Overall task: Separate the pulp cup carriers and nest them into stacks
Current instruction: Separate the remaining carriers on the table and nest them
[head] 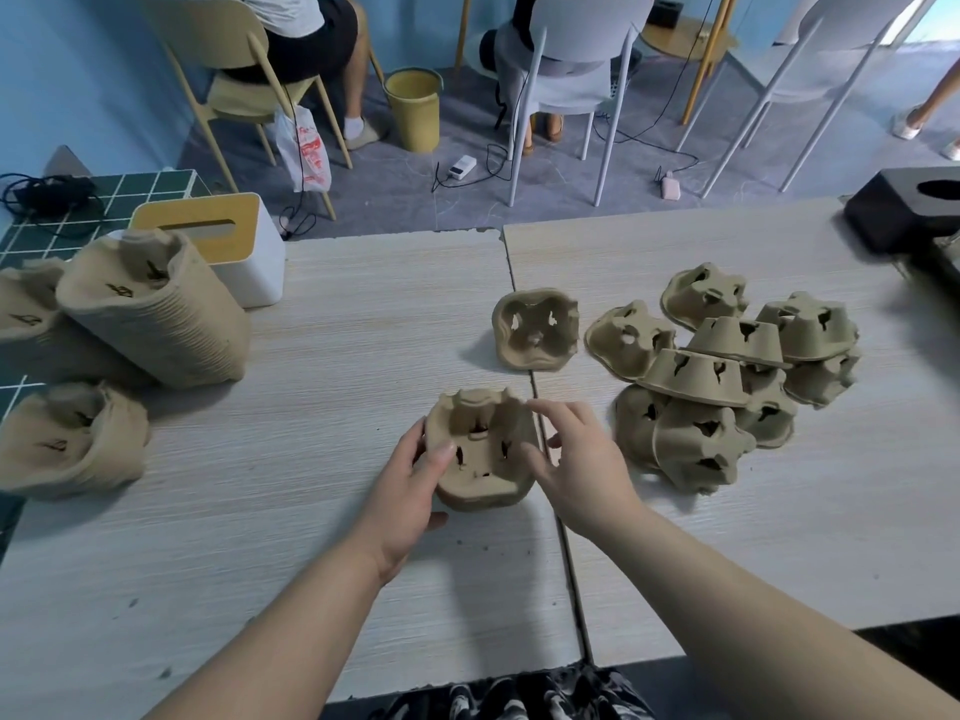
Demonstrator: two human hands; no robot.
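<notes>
The person holds a small nested stack of carriers [480, 449] low over the desk [322, 387], near its front edge, cups facing up. The left hand [410, 485] cradles its left wall, thumb on the rim and fingers curled beneath, a grip that steadies the stack. The right hand [576, 459] hovers at the right rim with fingers spread and loosely bent; its thumb meets the edge, but whether it actually pinches the pulp cannot be told. This looks like squaring the pieces so they seat together.

The carriers are moulded pulp: matte, tan, rough-fibred, with four tapered cup wells and dark notched slits, a shape that lets one drop into another. A single carrier [537, 330] lies tipped on its side just beyond. To the right a loose heap [727, 371] lies mostly upside down, still unsorted. At the left, tall finished stacks [156, 309] lean against a tissue box [228, 241], their ribbed edges tightly layered.
</notes>
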